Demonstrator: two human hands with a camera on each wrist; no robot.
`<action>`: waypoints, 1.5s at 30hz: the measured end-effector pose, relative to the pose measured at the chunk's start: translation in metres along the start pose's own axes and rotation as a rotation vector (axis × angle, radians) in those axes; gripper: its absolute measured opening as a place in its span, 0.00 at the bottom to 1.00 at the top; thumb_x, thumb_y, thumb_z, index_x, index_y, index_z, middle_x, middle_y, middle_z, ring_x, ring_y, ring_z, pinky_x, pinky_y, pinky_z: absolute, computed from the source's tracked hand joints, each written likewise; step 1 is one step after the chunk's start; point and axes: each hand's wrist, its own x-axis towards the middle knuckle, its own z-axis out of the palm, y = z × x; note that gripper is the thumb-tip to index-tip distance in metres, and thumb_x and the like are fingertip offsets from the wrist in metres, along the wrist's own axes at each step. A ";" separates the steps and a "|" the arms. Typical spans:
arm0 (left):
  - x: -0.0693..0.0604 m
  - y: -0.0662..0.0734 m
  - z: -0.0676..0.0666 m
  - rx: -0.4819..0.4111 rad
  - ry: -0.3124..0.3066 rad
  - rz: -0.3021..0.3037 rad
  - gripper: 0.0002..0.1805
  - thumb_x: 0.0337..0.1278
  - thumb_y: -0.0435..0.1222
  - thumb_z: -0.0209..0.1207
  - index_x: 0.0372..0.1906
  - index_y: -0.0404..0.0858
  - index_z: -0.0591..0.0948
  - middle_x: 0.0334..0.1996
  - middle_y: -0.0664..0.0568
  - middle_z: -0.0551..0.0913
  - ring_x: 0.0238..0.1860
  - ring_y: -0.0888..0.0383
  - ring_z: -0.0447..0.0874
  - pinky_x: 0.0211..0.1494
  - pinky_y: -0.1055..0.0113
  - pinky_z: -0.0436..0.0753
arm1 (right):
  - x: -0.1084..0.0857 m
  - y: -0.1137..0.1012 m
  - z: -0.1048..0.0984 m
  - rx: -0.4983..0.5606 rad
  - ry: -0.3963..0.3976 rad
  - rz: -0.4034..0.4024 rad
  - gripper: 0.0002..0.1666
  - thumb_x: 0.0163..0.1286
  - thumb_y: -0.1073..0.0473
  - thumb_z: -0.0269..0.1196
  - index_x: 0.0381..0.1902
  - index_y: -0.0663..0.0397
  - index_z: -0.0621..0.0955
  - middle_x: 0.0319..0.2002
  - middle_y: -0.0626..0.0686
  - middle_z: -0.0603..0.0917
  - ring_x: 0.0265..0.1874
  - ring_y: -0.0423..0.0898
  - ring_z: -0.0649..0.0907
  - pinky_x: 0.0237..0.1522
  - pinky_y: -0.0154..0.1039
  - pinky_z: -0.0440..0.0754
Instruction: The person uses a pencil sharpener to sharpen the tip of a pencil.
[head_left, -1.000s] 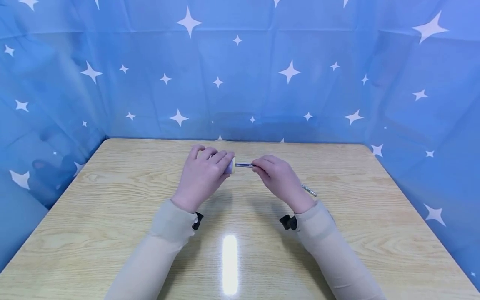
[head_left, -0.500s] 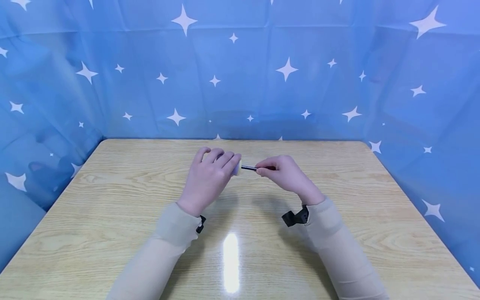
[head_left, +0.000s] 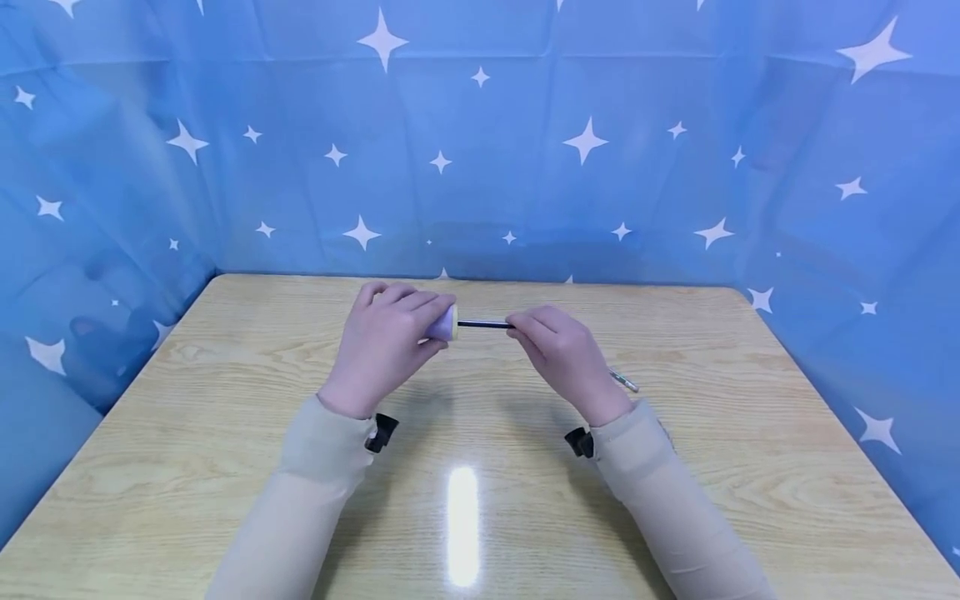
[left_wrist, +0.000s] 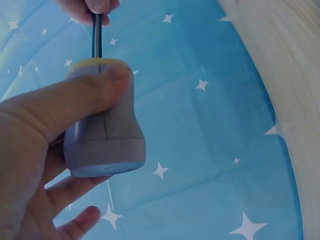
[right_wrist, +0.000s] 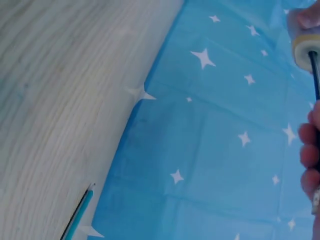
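While a lilac sharpener-like holder (head_left: 442,325) is gripped by the left hand (head_left: 386,342), a dark, slender pencil (head_left: 486,324) is pinched by the right hand (head_left: 558,346), and the two hands are kept apart by a bare stretch of its shaft. The holder is held above the tabletop (head_left: 150,483), toward its far edge, with its pale yellow rim turned to the person's right. By that rim the pencil's end is encircled; how deep it reaches cannot be told.

In the left wrist view, the body is seen as a smooth, rounded form, greyer in tone, by which a flared base is met below a thin band line. Its front is marked by a fine lengthwise seam, partly covered by the thumb. The shaft is streaked by a paler strip along its length, and near its rear end, in the right wrist view, a whitish patterned patch is shown.

On the tabletop, a teal-and-black pencil (right_wrist: 77,215) with a pointed tip is seen. Behind everything, a blue cloth (head_left: 480,183) is patterned with white stars.
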 end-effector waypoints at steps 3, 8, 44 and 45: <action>0.003 0.002 0.005 0.055 0.071 0.050 0.22 0.46 0.39 0.73 0.51 0.44 0.85 0.45 0.55 0.86 0.47 0.52 0.81 0.56 0.54 0.70 | -0.001 0.000 -0.003 0.022 -0.034 0.037 0.13 0.56 0.69 0.71 0.41 0.65 0.85 0.33 0.57 0.85 0.32 0.50 0.84 0.35 0.40 0.83; 0.006 0.008 0.014 0.136 0.175 0.110 0.16 0.54 0.36 0.67 0.50 0.43 0.85 0.43 0.55 0.87 0.46 0.52 0.81 0.52 0.55 0.73 | 0.002 0.004 -0.013 0.153 -0.137 0.188 0.10 0.61 0.67 0.68 0.41 0.64 0.86 0.32 0.54 0.85 0.24 0.43 0.79 0.27 0.36 0.77; 0.003 0.001 0.014 0.112 0.156 0.083 0.19 0.50 0.37 0.69 0.51 0.43 0.84 0.44 0.54 0.86 0.46 0.51 0.81 0.50 0.55 0.72 | 0.000 0.014 -0.015 0.226 -0.152 0.326 0.07 0.64 0.64 0.66 0.40 0.60 0.86 0.28 0.48 0.82 0.21 0.39 0.71 0.24 0.36 0.70; 0.003 0.002 0.015 0.125 0.174 0.090 0.19 0.51 0.36 0.68 0.51 0.43 0.84 0.44 0.54 0.86 0.46 0.51 0.81 0.50 0.56 0.72 | 0.000 0.014 -0.016 0.250 -0.168 0.366 0.07 0.65 0.64 0.65 0.40 0.60 0.86 0.29 0.48 0.83 0.20 0.40 0.71 0.24 0.37 0.69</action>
